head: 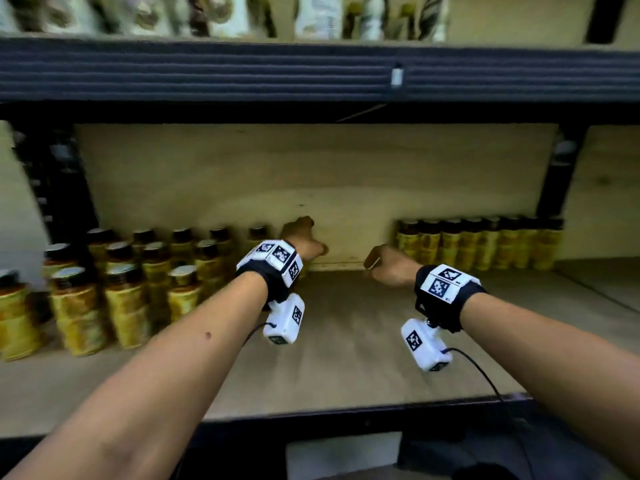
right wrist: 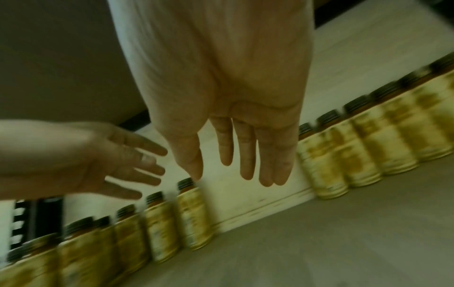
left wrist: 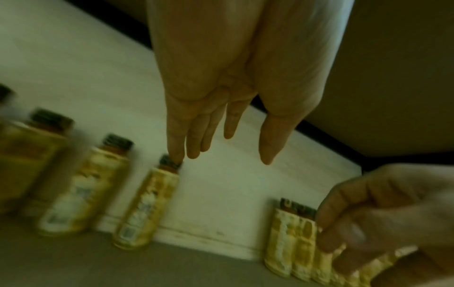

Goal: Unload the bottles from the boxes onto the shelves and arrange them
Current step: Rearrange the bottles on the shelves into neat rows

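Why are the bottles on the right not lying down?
They are upright: the right bottles stand on their bases on the shelf, dark caps up, in a row against the back wall.

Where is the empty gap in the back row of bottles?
In the head view, the gap lies mid-shelf against the back panel, between the left bottle group and the right bottle row, beyond both hands.

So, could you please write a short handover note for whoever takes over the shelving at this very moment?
Left hand: empty, fingers straight, near the last bottle of the left group of bottles.
Right hand: empty, fingers straight, next to the right row of bottles.
Done: both groups stand upright on the shelf, the right one a single row along the back panel.
Left: a gap at the back between the groups, and the shelf's front right area, are unfilled. No box is clearly in view.
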Motion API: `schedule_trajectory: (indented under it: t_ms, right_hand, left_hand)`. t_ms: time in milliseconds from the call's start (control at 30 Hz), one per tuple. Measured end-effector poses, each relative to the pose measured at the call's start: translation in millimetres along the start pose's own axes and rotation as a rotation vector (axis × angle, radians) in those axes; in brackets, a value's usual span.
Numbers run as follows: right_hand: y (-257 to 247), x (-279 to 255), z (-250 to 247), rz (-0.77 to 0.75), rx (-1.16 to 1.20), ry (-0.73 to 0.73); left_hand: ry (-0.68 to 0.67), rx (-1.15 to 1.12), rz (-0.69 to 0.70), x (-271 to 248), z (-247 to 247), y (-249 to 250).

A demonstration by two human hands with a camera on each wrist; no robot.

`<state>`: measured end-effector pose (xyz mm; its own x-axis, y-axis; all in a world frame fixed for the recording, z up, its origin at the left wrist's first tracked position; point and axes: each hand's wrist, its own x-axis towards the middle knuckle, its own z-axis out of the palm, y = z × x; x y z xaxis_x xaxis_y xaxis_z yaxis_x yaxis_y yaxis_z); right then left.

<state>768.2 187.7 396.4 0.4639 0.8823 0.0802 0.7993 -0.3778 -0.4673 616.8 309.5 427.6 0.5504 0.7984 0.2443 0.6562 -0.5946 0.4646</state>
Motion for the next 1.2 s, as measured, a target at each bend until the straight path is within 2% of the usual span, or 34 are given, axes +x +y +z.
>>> schedule_trajectory:
  t_ms: [200, 300, 400, 500, 667, 833, 1000, 1200]
  right_hand:
    - [105, 51, -43, 0.105, 0.008, 0.049]
    - [138, 91, -54, 0.11, 0.107, 0.159]
    - [157, 131, -64, 0.116, 0.19, 0.262]
    - [166, 161, -64, 0.113, 0.227, 0.259]
    - [167, 178, -50, 0.059, -0.021, 0.16]
    - [148, 147, -36, -0.073, -0.035, 0.092]
    - [100, 105, -30, -0.123, 0.054, 0.092]
    - [15, 77, 7, -0.179, 0.203, -0.156]
  left_hand:
    - [-0.181, -0.039, 0.039, 66, 103, 59]
    - [-0.223, -0.088, 0.027, 101, 138, 82]
    - [-0.229, -0.137, 0.064, 128, 160, 99]
    - [-0.205, -0.224, 0.176, 150, 174, 112]
    - [-0.218, -0.351, 0.222, 188, 205, 108]
    - [-0.254, -0.358, 0.179, 144, 171, 102]
    - [-0.261, -0.388, 0.119, 90, 126, 61]
    - [-0.2, -0.404, 0.011, 30, 69, -20]
